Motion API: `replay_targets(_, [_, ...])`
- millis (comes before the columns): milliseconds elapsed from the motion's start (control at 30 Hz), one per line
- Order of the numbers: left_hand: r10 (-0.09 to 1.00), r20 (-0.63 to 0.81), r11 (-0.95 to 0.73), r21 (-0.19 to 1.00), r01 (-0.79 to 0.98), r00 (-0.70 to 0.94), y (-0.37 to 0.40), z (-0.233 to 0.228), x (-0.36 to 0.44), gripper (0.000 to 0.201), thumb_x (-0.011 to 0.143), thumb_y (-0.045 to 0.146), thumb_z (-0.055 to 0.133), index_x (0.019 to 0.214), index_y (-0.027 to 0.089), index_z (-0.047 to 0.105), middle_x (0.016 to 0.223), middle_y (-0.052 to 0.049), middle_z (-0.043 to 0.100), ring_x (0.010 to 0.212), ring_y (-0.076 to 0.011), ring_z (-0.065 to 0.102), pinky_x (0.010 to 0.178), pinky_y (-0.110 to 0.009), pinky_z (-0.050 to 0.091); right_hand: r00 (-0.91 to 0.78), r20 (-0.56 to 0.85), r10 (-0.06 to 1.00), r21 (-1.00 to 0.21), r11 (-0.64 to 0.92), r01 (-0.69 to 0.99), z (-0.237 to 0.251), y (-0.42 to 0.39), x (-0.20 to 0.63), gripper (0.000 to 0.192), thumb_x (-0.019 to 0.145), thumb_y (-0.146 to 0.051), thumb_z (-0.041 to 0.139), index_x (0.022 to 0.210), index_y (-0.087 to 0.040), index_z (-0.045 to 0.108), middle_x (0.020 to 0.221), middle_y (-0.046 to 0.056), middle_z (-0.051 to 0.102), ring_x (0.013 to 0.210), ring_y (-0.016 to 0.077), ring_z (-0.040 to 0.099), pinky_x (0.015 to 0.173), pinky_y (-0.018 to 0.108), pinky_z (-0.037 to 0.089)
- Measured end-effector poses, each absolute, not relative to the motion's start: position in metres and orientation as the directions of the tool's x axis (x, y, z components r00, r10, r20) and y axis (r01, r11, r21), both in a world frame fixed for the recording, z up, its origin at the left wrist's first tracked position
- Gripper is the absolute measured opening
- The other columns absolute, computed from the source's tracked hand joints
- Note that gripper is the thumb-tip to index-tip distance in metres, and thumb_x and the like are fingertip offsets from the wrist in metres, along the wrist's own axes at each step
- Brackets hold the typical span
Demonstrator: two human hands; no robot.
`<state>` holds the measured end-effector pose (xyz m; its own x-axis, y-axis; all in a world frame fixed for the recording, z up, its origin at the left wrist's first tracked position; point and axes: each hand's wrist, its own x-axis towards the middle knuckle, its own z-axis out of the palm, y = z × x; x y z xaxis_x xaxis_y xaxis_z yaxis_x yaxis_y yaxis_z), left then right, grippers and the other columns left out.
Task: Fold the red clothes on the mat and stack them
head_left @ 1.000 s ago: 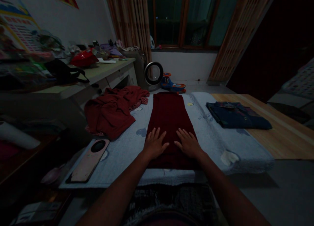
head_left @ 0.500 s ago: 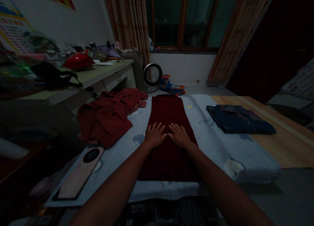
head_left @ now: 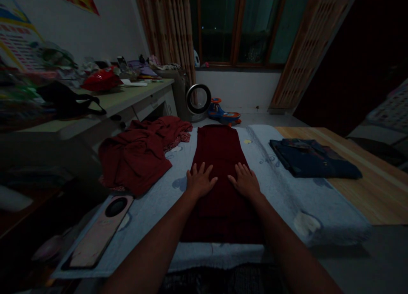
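One folded dark-red garment (head_left: 218, 147) is being touched from above by the left hand (head_left: 200, 184) and the right hand (head_left: 247, 183), their fingers being held open and outstretched. It is being supported by a pale-blue blanket (head_left: 159, 206), between a crumpled rust-red garment (head_left: 137, 153) and a folded navy garment (head_left: 315, 160).

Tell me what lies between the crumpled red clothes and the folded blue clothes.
In the head view, a dark red cloth lies between them, under the left hand and right hand, with light blue blanket showing on both sides.
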<state>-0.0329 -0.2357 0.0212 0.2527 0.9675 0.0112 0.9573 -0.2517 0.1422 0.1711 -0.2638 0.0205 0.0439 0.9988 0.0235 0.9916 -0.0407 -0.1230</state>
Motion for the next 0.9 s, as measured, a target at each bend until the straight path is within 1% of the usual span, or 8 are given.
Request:
replay_targets(100, [0.962,-0.075,-0.247,0.160,0.956,0.261,-0.232,0.033,-0.035,0.073,0.085,0.073,0.031,0.149,0.037,0.030,0.159,-0.004,0.024,0.144,-0.0417,0.016,0.109,-0.066,0.017,0.095,-0.049,0.994,-0.110,-0.100,0.989,0.030,-0.265,0.185,0.075,0.094,-0.062,0.028,0.149,-0.011,0.031,0.157,0.015,0.024,0.144,0.0298,0.021,0.113,0.050,0.018])
replay_targets(167, [0.951,-0.136,-0.255,0.168,0.952,0.279,-0.224,0.046,-0.034,0.070,0.085,0.073,0.031,0.143,0.035,0.041,0.155,-0.005,0.034,0.142,-0.0427,0.019,0.109,-0.068,0.014,0.109,-0.074,0.991,-0.090,-0.116,0.989,0.041,-0.260,0.192,0.071,0.094,-0.060,0.031,0.145,-0.011,0.038,0.154,0.016,0.031,0.141,0.0334,0.026,0.111,0.055,0.018])
replay_targets(233, [0.946,-0.100,-0.290,0.164,0.943,0.308,-0.211,0.059,-0.028,0.058,0.090,0.064,0.029,0.132,0.032,0.055,0.149,-0.005,0.044,0.142,-0.0405,0.023,0.109,-0.069,0.012,0.073,-0.062,0.995,-0.079,-0.078,0.994,0.054,-0.249,0.193,0.062,0.096,-0.053,0.033,0.141,-0.011,0.045,0.152,0.016,0.034,0.141,0.0345,0.027,0.111,0.056,0.019])
replay_targets(300, [0.936,0.018,-0.349,0.159,0.924,0.350,-0.193,0.068,-0.017,0.047,0.096,0.048,0.029,0.125,0.028,0.060,0.147,-0.005,0.046,0.143,-0.0341,0.024,0.111,-0.065,0.012,-0.022,-0.009,1.000,-0.097,0.022,0.995,0.065,-0.231,0.186,0.053,0.097,-0.041,0.035,0.140,-0.012,0.045,0.154,0.014,0.031,0.142,0.0314,0.025,0.112,0.053,0.020])
replay_targets(433, [0.889,0.120,-0.457,0.223,0.861,0.441,-0.152,0.061,0.008,0.046,0.095,0.026,0.032,0.138,0.020,0.047,0.152,-0.006,0.038,0.144,-0.0232,0.026,0.116,-0.047,0.021,-0.186,0.091,0.978,-0.160,0.199,0.967,0.064,-0.195,0.161,0.052,0.095,-0.027,0.036,0.145,-0.013,0.036,0.157,0.011,0.026,0.143,0.0243,0.025,0.115,0.044,0.021])
replay_targets(567, [0.884,0.074,-0.462,0.288,0.839,0.462,-0.129,0.030,0.017,0.051,0.096,0.022,0.029,0.145,0.014,0.037,0.153,-0.008,0.036,0.143,-0.0177,0.027,0.116,-0.034,0.023,-0.176,0.046,0.983,-0.200,0.182,0.963,0.038,-0.185,0.148,0.055,0.096,-0.030,0.034,0.148,-0.011,0.031,0.157,0.013,0.025,0.144,0.0236,0.024,0.115,0.044,0.021])
replay_targets(733, [0.911,0.106,-0.411,0.286,0.865,0.398,-0.131,0.008,0.016,0.057,0.098,0.044,0.025,0.149,0.019,0.031,0.157,-0.004,0.028,0.145,-0.0245,0.020,0.117,-0.040,0.022,-0.116,0.020,0.993,-0.169,0.118,0.979,0.020,-0.192,0.153,0.062,0.098,-0.042,0.030,0.149,-0.009,0.028,0.158,0.014,0.021,0.145,0.0252,0.018,0.116,0.044,0.018])
replay_targets(900, [0.935,0.070,-0.354,0.240,0.904,0.347,-0.137,0.012,0.018,0.061,0.095,0.049,0.030,0.151,0.028,0.025,0.160,0.002,0.021,0.146,-0.0310,0.016,0.116,-0.050,0.018,-0.131,0.012,0.991,-0.136,0.132,0.982,0.017,-0.197,0.164,0.072,0.096,-0.054,0.030,0.149,-0.005,0.029,0.157,0.017,0.022,0.145,0.0277,0.018,0.115,0.042,0.021])
